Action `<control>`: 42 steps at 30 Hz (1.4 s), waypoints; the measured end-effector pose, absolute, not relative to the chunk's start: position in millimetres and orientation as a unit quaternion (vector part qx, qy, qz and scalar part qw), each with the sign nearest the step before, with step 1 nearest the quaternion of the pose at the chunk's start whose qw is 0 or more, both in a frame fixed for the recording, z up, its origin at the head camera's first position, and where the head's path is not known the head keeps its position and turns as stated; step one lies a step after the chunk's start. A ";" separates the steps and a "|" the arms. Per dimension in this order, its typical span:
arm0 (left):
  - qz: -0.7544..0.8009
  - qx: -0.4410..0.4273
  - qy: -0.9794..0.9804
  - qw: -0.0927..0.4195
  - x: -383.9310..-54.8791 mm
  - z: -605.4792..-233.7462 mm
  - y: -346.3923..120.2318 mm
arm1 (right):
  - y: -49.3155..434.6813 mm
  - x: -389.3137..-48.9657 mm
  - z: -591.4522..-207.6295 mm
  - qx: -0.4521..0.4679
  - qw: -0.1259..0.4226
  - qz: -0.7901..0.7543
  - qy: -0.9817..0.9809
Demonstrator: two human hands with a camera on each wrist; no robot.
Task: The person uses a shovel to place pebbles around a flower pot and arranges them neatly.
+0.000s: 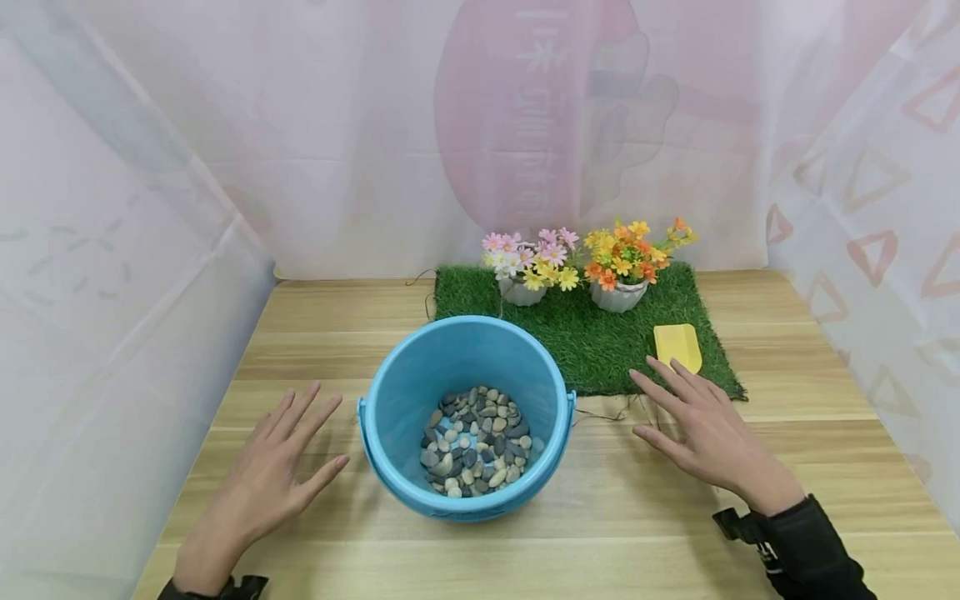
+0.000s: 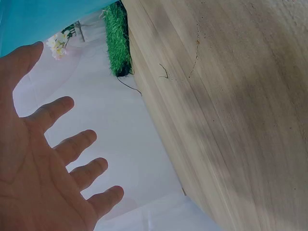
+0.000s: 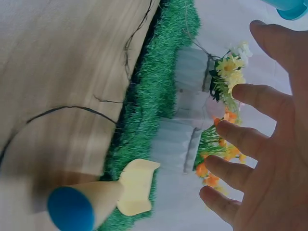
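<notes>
A blue bucket point(image 1: 465, 329) stands upright on the wooden table, with grey and pale pebbles point(image 1: 476, 442) over its bottom. To its left my left hand point(image 1: 273, 467) hovers with fingers spread, holding nothing; the left wrist view shows the bare palm point(image 2: 38, 178). My right hand point(image 1: 701, 429) is held out right of the bucket, fingers apart and nothing in them. Just beyond its fingertips lies a yellow toy shovel point(image 1: 677, 346) on the green turf mat. Its handle, hidden under that hand in the head view, shows a blue end point(image 3: 70, 209) in the right wrist view.
On the turf mat point(image 1: 600, 358) behind the bucket stand two white pots, one with pink and yellow flowers point(image 1: 536, 254), one with orange and yellow flowers point(image 1: 630, 250). Thin dark strands point(image 1: 611, 412) trail from the mat's edge. Cloth walls point(image 1: 360, 150) enclose the table point(image 1: 330, 333).
</notes>
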State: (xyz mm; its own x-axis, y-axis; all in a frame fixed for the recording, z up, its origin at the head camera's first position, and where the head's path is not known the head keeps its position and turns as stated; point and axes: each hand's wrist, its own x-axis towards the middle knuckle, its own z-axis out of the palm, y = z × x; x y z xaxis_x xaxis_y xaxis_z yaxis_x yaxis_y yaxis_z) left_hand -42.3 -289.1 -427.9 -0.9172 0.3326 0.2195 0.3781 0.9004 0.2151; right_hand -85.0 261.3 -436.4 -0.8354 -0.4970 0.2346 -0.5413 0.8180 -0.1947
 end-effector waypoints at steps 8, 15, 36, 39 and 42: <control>-0.144 -0.195 -0.965 0.097 -57.7 -411.8 -293.5 | 278.1 -87.0 -456.5 0.228 0.143 0.158 -0.950; -0.244 -0.197 -0.949 0.025 -91.6 -380.3 -277.3 | 289.6 -85.8 -476.1 0.081 0.108 0.193 -0.972; -0.319 -0.382 -0.865 -0.062 -196.8 -351.7 -185.1 | 305.3 -93.2 -409.4 0.098 -0.002 0.293 -0.951; -0.315 -0.384 -0.866 -0.059 -195.6 -350.8 -184.1 | 296.4 -98.9 -379.5 0.137 0.017 0.306 -0.942; -0.319 -0.382 -0.866 -0.059 -193.9 -350.5 -184.3 | 280.4 -106.3 -348.9 0.181 0.027 0.324 -0.928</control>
State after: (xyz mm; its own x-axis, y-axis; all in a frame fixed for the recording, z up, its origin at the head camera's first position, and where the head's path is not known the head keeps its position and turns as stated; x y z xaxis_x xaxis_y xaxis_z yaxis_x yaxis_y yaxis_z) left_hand -193.9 -184.3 -350.5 -0.7017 0.6983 0.1413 0.6232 0.5055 0.5968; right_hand -106.3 280.4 -348.9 -0.9333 -0.3181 0.1666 -0.3527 0.7244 -0.5923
